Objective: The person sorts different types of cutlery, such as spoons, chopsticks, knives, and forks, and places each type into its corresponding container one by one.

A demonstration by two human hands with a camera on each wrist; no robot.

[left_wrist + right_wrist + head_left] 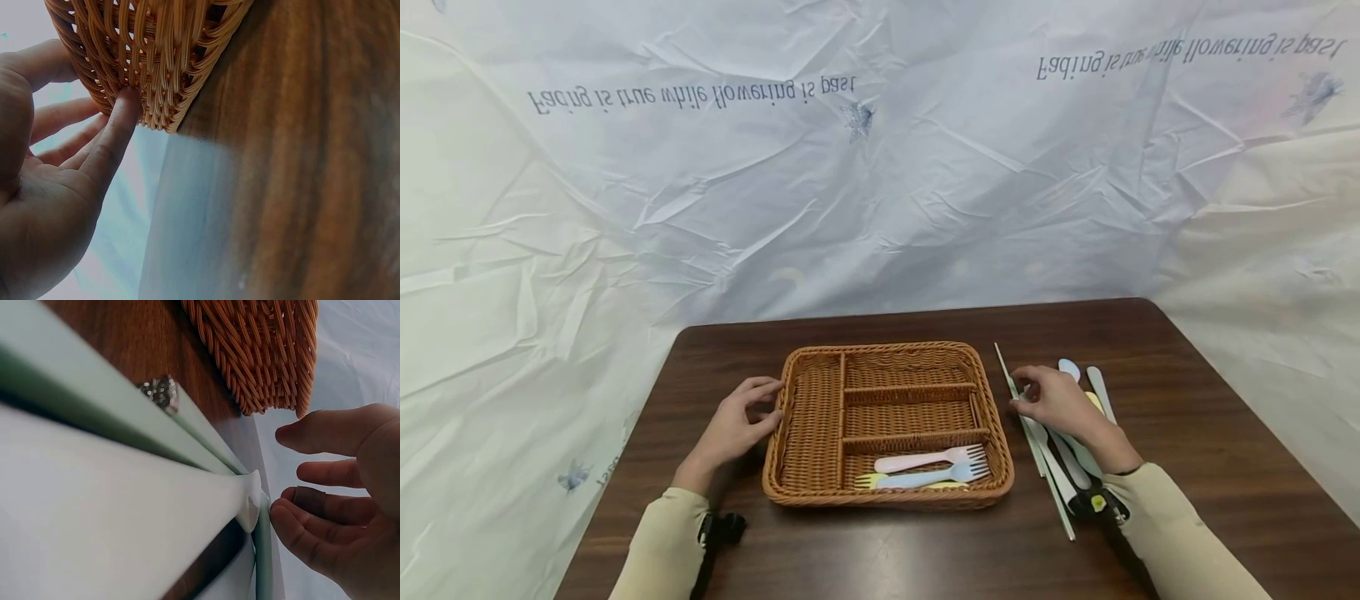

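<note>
Brown wood-grain tabletop (pixel 820 558) runs beneath everything, and at the left we see the left hand (pixel 733 425) beside the tan wicker basket (pixel 811 425), its thumb tip against the outer weave and its fingers spread apart. We judge the basket light and fairly stiff, its rough weave easy to grip, best taken by the rim. In its nearest right-hand compartment lie a pink fork (pixel 917 460), a blue fork (pixel 928 478) and, partly hidden, yellow cutlery (pixel 868 482), likely smooth, light plastic to pinch by the handles. Just right of the basket lie pale green chopsticks (pixel 1062 510), which we expect to be stiff and prone to roll, so best held mid-length. Over them hangs the right hand (pixel 1063 404), fingers loosely curved, thumb and forefinger apart, pinching nothing visible; whether it touches them, we cannot tell. Beyond it we see a pale blue spoon (pixel 1070 369).
</note>
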